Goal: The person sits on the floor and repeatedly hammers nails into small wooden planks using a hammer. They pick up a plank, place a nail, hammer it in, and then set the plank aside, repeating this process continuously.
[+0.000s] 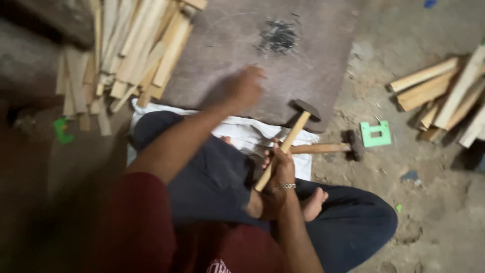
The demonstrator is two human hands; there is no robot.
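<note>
My right hand [280,169] grips the wooden handle of a hammer [298,124], whose dark head rests at the near edge of a brown board [303,60]. My left hand [242,86] is blurred and hovers over the board, reaching toward the stack of pale wooden strips [136,45] at upper left; it seems to hold nothing. I sit cross-legged in dark trousers on a white cloth [242,131]. A dark pile of small nails [277,36] lies on the far part of the board.
A second hammer [328,147] lies on the dirt floor right of my knee. Beside it sits a green plastic piece [376,134]. More wooden sticks [444,93] are piled at right. Another green scrap [61,130] lies at left.
</note>
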